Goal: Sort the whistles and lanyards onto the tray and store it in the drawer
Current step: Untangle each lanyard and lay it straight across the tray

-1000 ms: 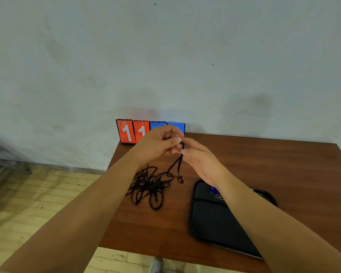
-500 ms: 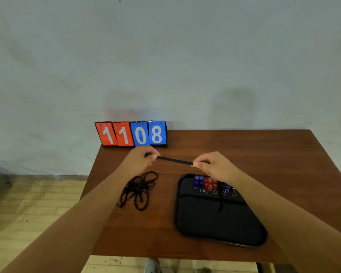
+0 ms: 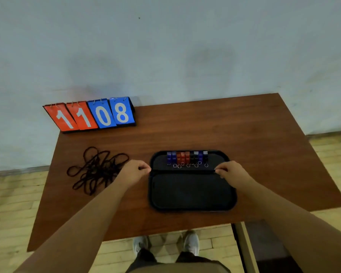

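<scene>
Here, lanyard (image 3: 182,170) taut across tray (image 3: 191,193); left hand (image 3: 135,171), right hand (image 3: 231,173) at its ends

I see a black tray (image 3: 191,207) on the red-brown wood-grain table (image 3: 244,131), blue, red and black whistles (image 3: 182,158) at its far edge, a black lanyard (image 3: 183,170) across it, a black lanyard tangle (image 3: 96,170) to its left, and a red-and-blue, white-digit scoreboard (image 3: 91,115) beyond it.

Left hand (image 3: 135,171), right hand (image 3: 232,173): pinch grips.

Taut lanyard (image 3: 182,170) barely distinct against black tray (image 3: 150,187); details of whistles (image 3: 185,157) too small.
</scene>
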Demonstrator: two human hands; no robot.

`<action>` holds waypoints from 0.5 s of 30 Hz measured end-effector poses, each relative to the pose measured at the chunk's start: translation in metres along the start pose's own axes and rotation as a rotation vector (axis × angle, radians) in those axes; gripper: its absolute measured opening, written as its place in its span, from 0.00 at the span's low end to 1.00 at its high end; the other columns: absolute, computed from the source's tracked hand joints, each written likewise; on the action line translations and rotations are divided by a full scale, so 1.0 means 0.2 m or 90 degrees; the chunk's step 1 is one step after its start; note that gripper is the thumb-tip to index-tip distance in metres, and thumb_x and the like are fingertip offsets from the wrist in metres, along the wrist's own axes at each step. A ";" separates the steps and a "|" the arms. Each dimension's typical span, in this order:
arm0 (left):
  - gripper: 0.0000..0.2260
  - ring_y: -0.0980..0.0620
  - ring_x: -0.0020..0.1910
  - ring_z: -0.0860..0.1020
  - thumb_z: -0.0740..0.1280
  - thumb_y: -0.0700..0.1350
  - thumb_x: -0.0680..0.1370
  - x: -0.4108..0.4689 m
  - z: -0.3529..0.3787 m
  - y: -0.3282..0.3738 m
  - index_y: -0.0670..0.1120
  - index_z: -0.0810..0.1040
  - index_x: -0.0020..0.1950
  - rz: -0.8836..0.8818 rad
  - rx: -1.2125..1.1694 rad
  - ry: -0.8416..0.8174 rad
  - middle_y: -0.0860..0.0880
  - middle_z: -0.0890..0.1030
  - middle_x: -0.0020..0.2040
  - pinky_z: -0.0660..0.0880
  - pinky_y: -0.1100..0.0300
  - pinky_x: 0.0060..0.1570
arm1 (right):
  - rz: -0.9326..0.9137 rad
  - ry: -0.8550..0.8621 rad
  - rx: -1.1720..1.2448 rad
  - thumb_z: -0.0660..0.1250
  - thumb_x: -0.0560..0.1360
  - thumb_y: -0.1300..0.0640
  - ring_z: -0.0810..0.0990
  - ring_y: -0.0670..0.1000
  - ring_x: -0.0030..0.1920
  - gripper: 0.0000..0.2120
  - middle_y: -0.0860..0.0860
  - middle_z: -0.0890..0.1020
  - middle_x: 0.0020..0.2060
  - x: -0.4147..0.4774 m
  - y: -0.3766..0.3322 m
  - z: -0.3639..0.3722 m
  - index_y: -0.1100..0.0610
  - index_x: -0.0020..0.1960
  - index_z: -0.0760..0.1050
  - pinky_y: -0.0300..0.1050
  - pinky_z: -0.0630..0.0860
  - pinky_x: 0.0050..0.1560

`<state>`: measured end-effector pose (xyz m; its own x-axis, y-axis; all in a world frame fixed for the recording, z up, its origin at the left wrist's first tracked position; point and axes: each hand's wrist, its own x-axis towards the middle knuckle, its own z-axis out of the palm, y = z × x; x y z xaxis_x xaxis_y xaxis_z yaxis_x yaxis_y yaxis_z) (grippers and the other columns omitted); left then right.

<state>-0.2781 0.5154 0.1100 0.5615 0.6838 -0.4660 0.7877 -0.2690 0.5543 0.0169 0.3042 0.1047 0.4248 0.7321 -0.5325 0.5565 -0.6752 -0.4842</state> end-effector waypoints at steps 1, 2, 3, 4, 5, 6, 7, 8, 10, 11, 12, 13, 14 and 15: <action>0.07 0.54 0.52 0.78 0.68 0.47 0.81 0.02 0.04 0.00 0.47 0.84 0.54 0.006 0.023 -0.020 0.54 0.81 0.48 0.69 0.60 0.49 | 0.010 0.004 -0.007 0.64 0.83 0.55 0.78 0.43 0.44 0.12 0.43 0.81 0.44 0.00 0.05 0.01 0.55 0.62 0.81 0.39 0.73 0.49; 0.07 0.54 0.53 0.78 0.67 0.47 0.81 0.03 0.09 -0.01 0.48 0.84 0.54 0.008 0.038 -0.038 0.54 0.81 0.47 0.68 0.61 0.49 | 0.018 0.004 -0.014 0.63 0.83 0.56 0.79 0.45 0.46 0.12 0.45 0.82 0.47 0.00 0.10 0.03 0.55 0.62 0.81 0.40 0.73 0.49; 0.07 0.54 0.53 0.78 0.67 0.47 0.81 0.04 0.13 -0.01 0.49 0.84 0.53 0.010 0.046 -0.049 0.55 0.80 0.47 0.68 0.61 0.49 | 0.025 0.002 -0.021 0.63 0.83 0.56 0.79 0.46 0.47 0.12 0.47 0.83 0.50 0.01 0.14 0.04 0.55 0.63 0.81 0.41 0.74 0.49; 0.06 0.55 0.53 0.77 0.68 0.46 0.81 0.05 0.16 -0.01 0.50 0.84 0.54 0.008 0.051 -0.053 0.55 0.80 0.48 0.68 0.62 0.50 | 0.028 0.004 -0.028 0.62 0.83 0.56 0.80 0.48 0.49 0.12 0.49 0.83 0.54 0.01 0.18 0.06 0.55 0.63 0.80 0.42 0.76 0.49; 0.06 0.56 0.52 0.76 0.68 0.46 0.80 0.07 0.20 -0.01 0.50 0.84 0.53 0.004 0.053 -0.051 0.55 0.81 0.49 0.68 0.62 0.50 | 0.031 0.012 -0.033 0.62 0.83 0.57 0.81 0.50 0.52 0.13 0.51 0.82 0.58 0.02 0.21 0.07 0.54 0.64 0.80 0.43 0.77 0.51; 0.05 0.56 0.51 0.76 0.69 0.46 0.80 0.08 0.23 -0.01 0.50 0.84 0.53 -0.007 0.050 -0.045 0.54 0.82 0.50 0.68 0.61 0.51 | 0.032 0.028 -0.036 0.61 0.83 0.58 0.80 0.52 0.56 0.13 0.52 0.81 0.61 0.02 0.24 0.08 0.54 0.65 0.80 0.45 0.78 0.53; 0.05 0.56 0.52 0.76 0.69 0.45 0.80 0.09 0.26 -0.02 0.50 0.84 0.53 -0.020 0.044 -0.040 0.53 0.82 0.51 0.69 0.62 0.51 | 0.035 0.045 -0.031 0.61 0.84 0.58 0.80 0.54 0.57 0.13 0.53 0.80 0.62 0.03 0.27 0.09 0.55 0.65 0.80 0.46 0.78 0.53; 0.05 0.56 0.52 0.77 0.70 0.45 0.79 0.11 0.28 -0.03 0.51 0.84 0.53 -0.031 0.040 -0.033 0.53 0.82 0.51 0.69 0.62 0.51 | 0.037 0.062 -0.023 0.61 0.84 0.58 0.81 0.55 0.56 0.13 0.54 0.80 0.62 0.04 0.29 0.10 0.55 0.65 0.79 0.46 0.78 0.51; 0.05 0.56 0.50 0.76 0.71 0.44 0.79 0.13 0.33 -0.05 0.51 0.84 0.53 -0.038 0.052 -0.011 0.53 0.82 0.50 0.69 0.63 0.50 | 0.047 0.089 -0.007 0.62 0.83 0.58 0.82 0.54 0.50 0.12 0.53 0.82 0.56 0.06 0.33 0.12 0.55 0.63 0.79 0.49 0.80 0.46; 0.05 0.57 0.49 0.75 0.71 0.44 0.79 0.14 0.35 -0.05 0.50 0.84 0.53 -0.041 0.060 0.000 0.53 0.82 0.50 0.69 0.64 0.49 | 0.053 0.098 -0.007 0.62 0.83 0.57 0.81 0.54 0.47 0.10 0.53 0.83 0.53 0.07 0.34 0.13 0.55 0.61 0.79 0.50 0.80 0.44; 0.05 0.57 0.48 0.75 0.71 0.44 0.78 0.15 0.38 -0.06 0.50 0.84 0.53 -0.044 0.065 0.009 0.53 0.82 0.50 0.69 0.64 0.48 | 0.057 0.105 -0.014 0.63 0.82 0.57 0.81 0.53 0.44 0.08 0.53 0.83 0.49 0.08 0.35 0.14 0.55 0.59 0.79 0.52 0.81 0.42; 0.04 0.56 0.48 0.76 0.71 0.43 0.78 0.16 0.40 -0.07 0.50 0.83 0.52 -0.045 0.068 0.016 0.52 0.82 0.51 0.69 0.63 0.48 | 0.057 0.107 -0.025 0.64 0.82 0.57 0.81 0.53 0.43 0.08 0.52 0.83 0.47 0.10 0.36 0.15 0.56 0.58 0.79 0.52 0.81 0.42; 0.03 0.55 0.48 0.77 0.71 0.43 0.78 0.17 0.41 -0.08 0.49 0.83 0.51 -0.046 0.072 0.019 0.51 0.83 0.51 0.70 0.63 0.48 | 0.055 0.105 -0.036 0.64 0.82 0.58 0.81 0.53 0.42 0.08 0.52 0.82 0.46 0.11 0.37 0.16 0.56 0.58 0.79 0.52 0.81 0.41; 0.03 0.53 0.49 0.78 0.71 0.42 0.78 0.18 0.43 -0.09 0.49 0.82 0.51 -0.043 0.081 0.022 0.50 0.83 0.51 0.70 0.62 0.48 | 0.054 0.103 -0.047 0.63 0.82 0.58 0.81 0.53 0.43 0.08 0.51 0.82 0.46 0.12 0.38 0.16 0.56 0.58 0.79 0.52 0.81 0.41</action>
<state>-0.2501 0.4866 0.0245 0.4988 0.7252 -0.4746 0.8504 -0.3038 0.4295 0.0460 0.2685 0.0326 0.5779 0.6821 -0.4481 0.5620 -0.7307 -0.3876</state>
